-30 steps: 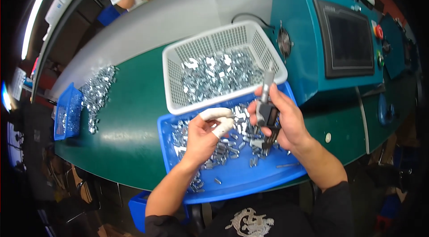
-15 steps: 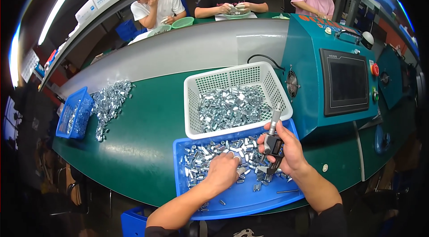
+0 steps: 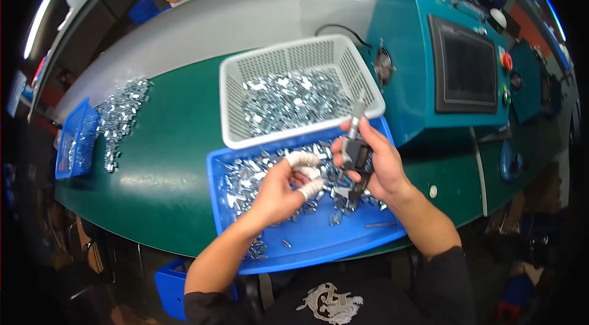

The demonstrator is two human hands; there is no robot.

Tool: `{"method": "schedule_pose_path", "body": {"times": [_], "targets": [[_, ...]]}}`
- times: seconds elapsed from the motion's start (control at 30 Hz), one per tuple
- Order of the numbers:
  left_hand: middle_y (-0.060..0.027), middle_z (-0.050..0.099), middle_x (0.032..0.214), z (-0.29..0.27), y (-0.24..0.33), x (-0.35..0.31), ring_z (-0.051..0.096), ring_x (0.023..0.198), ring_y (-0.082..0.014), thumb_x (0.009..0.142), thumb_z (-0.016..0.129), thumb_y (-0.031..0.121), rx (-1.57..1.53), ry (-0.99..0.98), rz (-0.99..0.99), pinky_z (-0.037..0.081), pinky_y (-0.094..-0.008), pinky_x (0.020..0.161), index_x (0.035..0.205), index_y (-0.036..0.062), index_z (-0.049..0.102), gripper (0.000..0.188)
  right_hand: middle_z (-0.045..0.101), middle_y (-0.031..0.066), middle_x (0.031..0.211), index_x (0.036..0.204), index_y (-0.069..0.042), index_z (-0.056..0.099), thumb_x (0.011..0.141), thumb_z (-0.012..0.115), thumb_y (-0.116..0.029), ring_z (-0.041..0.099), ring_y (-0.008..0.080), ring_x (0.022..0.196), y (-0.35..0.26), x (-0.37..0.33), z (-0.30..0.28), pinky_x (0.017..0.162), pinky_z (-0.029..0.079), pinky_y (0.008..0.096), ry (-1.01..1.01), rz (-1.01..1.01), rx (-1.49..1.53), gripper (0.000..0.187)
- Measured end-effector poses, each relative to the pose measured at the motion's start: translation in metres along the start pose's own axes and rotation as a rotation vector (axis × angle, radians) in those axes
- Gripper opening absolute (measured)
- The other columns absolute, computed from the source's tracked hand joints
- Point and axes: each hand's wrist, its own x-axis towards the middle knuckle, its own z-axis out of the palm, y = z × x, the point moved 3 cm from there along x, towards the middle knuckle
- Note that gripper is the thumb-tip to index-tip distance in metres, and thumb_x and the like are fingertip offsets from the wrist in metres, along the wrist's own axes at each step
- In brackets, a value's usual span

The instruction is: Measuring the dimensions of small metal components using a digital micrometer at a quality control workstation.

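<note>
My right hand (image 3: 383,165) is closed around a digital micrometer (image 3: 357,154), its silver thimble pointing up and its dark frame low over the parts. To the left of it, my left hand (image 3: 279,193) hovers above the shallow blue tray (image 3: 331,248). White coverings wrap its thumb and some fingertips; the fingers are curved and apart, and I see no part between them, though the view is blurred. Small shiny metal parts (image 3: 245,175) lie scattered in the tray beneath both hands. A thin metal rod (image 3: 380,224) rests at the tray's right side.
A white perforated basket (image 3: 228,104) full of metal parts stands behind the tray. A teal machine (image 3: 408,67) with a dark screen is at the right. At far left, a blue basket (image 3: 76,141) sits beside a pile of parts (image 3: 119,116). Other people sit across the partition.
The whole view has tilted downward and shifted. My left hand has lifted off the parts and its fingers have spread. My right hand keeps hold of the micrometer.
</note>
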Motion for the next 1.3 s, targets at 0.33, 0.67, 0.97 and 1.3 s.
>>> {"method": "schedule_pose_path", "body": {"times": [0.33, 0.67, 0.97, 1.3], "targets": [[-0.0063, 0.063, 0.1, 0.015, 0.006, -0.004, 0.06, 0.098, -0.015, 0.087, 0.061, 0.001, -0.305, -0.071, -0.068, 0.047, -0.0288, 0.09, 0.118, 0.0012, 0.056, 0.031, 0.063, 0.0111, 0.087, 0.113, -0.006, 0.049, 0.099, 0.036, -0.04, 0.063, 0.0138, 0.07, -0.001, -0.002, -0.007, 0.04, 0.043, 0.0204, -0.027, -0.031, -0.007, 0.039], [-0.0121, 0.065, 0.103, 0.019, 0.007, -0.006, 0.064, 0.096, -0.0195, 0.086, 0.062, 0.0, -0.441, -0.034, -0.056, 0.054, -0.032, 0.084, 0.114, -0.0006, 0.058, 0.029, 0.063, 0.0117, 0.087, 0.114, -0.005, 0.049, 0.099, 0.034, -0.041, 0.064, 0.0136, 0.07, -0.001, -0.001, -0.008, 0.04, 0.043, 0.0205, -0.03, -0.048, 0.013, 0.041], [-0.0105, 0.066, 0.1, 0.021, 0.006, -0.007, 0.065, 0.089, -0.0177, 0.085, 0.063, 0.002, -0.478, -0.077, -0.125, 0.056, -0.0304, 0.077, 0.109, -0.0023, 0.061, 0.024, 0.062, 0.0118, 0.09, 0.124, -0.007, 0.046, 0.098, 0.032, -0.047, 0.064, 0.015, 0.072, 0.0, -0.001, -0.009, 0.041, 0.043, 0.0208, -0.027, -0.025, 0.063, 0.05], [-0.0109, 0.065, 0.103, 0.024, 0.008, -0.007, 0.063, 0.094, -0.0176, 0.086, 0.063, 0.001, -0.515, -0.085, -0.157, 0.057, -0.0305, 0.077, 0.11, -0.0026, 0.06, 0.025, 0.062, 0.0124, 0.089, 0.12, -0.007, 0.047, 0.099, 0.032, -0.044, 0.064, 0.015, 0.072, 0.001, -0.003, -0.008, 0.04, 0.044, 0.0208, -0.063, -0.036, 0.097, 0.045]]}}
